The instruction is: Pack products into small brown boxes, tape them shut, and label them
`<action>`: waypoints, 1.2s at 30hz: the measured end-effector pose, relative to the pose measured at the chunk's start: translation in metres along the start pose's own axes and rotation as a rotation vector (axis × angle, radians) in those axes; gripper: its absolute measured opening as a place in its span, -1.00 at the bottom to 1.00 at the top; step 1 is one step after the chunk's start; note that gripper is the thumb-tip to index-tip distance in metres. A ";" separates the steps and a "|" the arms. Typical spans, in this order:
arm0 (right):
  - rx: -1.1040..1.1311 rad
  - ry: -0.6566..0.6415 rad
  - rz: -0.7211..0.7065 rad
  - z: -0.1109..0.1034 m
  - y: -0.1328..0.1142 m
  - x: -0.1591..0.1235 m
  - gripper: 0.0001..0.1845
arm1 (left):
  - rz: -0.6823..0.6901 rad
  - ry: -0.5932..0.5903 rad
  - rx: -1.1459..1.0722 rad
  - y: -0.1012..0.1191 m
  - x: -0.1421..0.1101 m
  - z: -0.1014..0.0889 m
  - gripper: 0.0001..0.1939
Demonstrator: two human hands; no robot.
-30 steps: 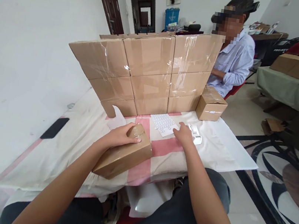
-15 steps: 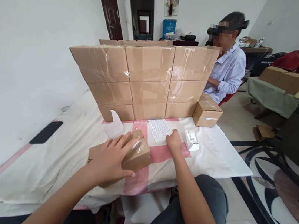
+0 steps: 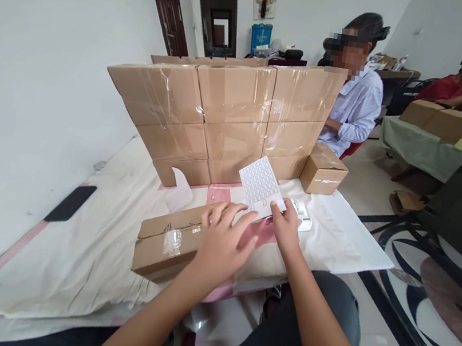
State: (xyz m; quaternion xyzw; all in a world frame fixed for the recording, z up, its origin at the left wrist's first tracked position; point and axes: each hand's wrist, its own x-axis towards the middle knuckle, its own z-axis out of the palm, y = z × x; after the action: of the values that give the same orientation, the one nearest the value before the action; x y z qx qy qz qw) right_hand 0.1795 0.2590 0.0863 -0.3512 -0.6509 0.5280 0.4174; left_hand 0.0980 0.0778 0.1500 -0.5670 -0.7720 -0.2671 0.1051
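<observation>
A white sheet printed with rows of small outlined labels [image 3: 259,184] is raised off the cloth, tilted toward me. My right hand [image 3: 287,222] pinches its lower right corner, thumb on top. My left hand [image 3: 228,236] is open with fingers spread, in front of the right end of a long taped cardboard box [image 3: 169,239]; its fingertips come near the sheet's lower left corner, and I cannot tell whether they touch it. Partly hidden behind my right hand stands a white tape dispenser [image 3: 305,219]. A curled white paper [image 3: 179,191] lies behind the box.
A wall of taped cardboard boxes [image 3: 237,99] crosses the table's back, with a single box [image 3: 324,171] at its right end. A black phone-like slab [image 3: 71,204] lies at left. A person [image 3: 356,108] sits beyond the wall; another person [image 3: 438,88] is farther right.
My right hand has lifted the label sheet from the cloth. My left hand has left the top of the long box and moved right, toward the sheet.
</observation>
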 end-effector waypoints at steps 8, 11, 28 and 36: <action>0.036 -0.012 -0.290 -0.012 -0.020 -0.017 -0.83 | -0.139 0.017 -0.041 0.021 0.050 0.053 -0.61; 0.143 -0.020 -0.271 -0.017 -0.023 -0.016 -0.87 | -0.127 -0.003 -0.090 0.021 0.049 0.053 -0.60; 0.623 0.063 -0.121 -0.043 -0.030 0.011 -0.78 | -0.316 0.078 -0.736 0.018 0.058 0.048 -0.84; 0.680 0.113 -0.095 -0.050 -0.026 0.017 -0.74 | -0.304 0.120 -0.338 0.003 0.076 0.033 -0.55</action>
State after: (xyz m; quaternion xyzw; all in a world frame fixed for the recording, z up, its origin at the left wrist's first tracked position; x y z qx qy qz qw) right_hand 0.2181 0.2886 0.1196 -0.1900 -0.4292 0.6743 0.5701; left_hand 0.0805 0.1580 0.1588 -0.4370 -0.7851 -0.4388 0.0129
